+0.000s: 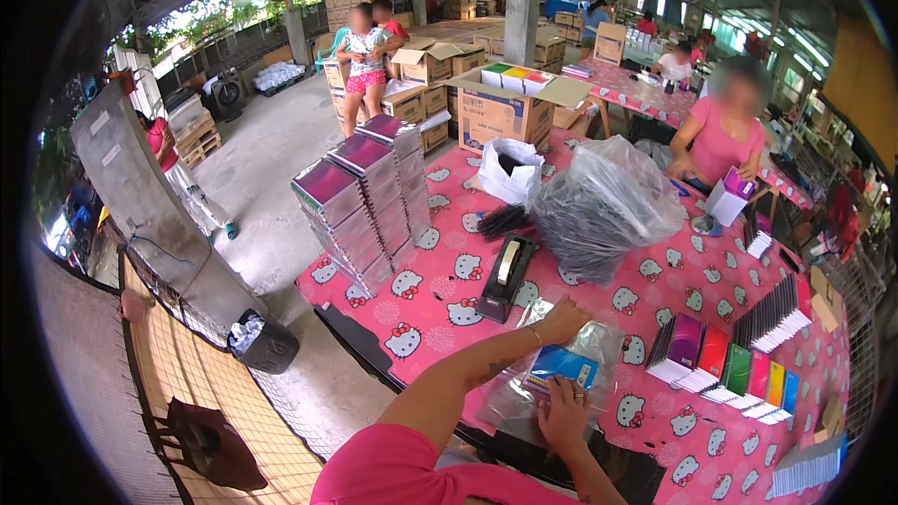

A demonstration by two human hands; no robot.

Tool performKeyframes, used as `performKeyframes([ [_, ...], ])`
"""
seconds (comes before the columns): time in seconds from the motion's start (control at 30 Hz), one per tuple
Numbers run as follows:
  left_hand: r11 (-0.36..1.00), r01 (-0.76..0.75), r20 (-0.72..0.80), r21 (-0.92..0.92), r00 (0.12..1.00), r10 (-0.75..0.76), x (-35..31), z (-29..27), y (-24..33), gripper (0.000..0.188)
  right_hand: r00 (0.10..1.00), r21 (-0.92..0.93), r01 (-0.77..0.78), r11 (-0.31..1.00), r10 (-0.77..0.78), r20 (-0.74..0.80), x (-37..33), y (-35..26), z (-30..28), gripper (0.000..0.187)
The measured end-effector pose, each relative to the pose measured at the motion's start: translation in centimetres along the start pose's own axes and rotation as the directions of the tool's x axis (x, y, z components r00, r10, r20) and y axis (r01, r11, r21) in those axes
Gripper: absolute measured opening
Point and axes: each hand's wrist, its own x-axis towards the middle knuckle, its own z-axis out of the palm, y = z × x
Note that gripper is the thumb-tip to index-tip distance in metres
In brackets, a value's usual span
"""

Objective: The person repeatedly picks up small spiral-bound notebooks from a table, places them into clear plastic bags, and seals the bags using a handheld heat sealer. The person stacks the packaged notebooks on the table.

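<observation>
A blue spiral notebook (572,365) lies at the near edge of the table, on and partly among clear plastic bags (510,404). My right hand (564,411) rests on the notebook's near end, fingers spread and flat. Past its far end, my left hand (559,321) has its fingers closed on a clear plastic bag; the fingertips are partly hidden. Beyond my left forearm stands a black tape dispenser (506,278) with a pale roll.
Tall stacks of wrapped notebooks (348,196) stand left. A large bag (608,210) of dark spiral coils sits ahead. Rows of colored notebooks (725,365) lie right. Across the table, a person in pink (725,136) handles notebooks. An open carton (505,117) stands behind.
</observation>
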Motion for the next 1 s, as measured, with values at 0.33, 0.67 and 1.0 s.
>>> performKeyframes([
  [0.33, 0.999, 0.045, 0.079, 0.002, 0.996, -0.045, 0.0, -0.5, 1.0, 0.028, 0.999, 0.024, 0.042, 0.999, -0.042, -0.002, -0.5, 0.3, -0.2, 0.054],
  [0.67, 0.999, -0.041, 0.03, -0.002, 0.999, 0.041, -2.4, -4.4, 3.9, 0.025, 0.999, 0.024, 0.028, 0.999, -0.028, 0.018, -0.6, 1.0, 0.2, 0.055],
  [1.0, 0.964, 0.058, -0.205, -0.259, 0.972, -0.113, -11.3, -2.9, 10.3, 0.022, 0.996, -0.053, 0.075, 0.996, -0.073, 0.048, -1.8, 0.6, 1.8, 0.056],
])
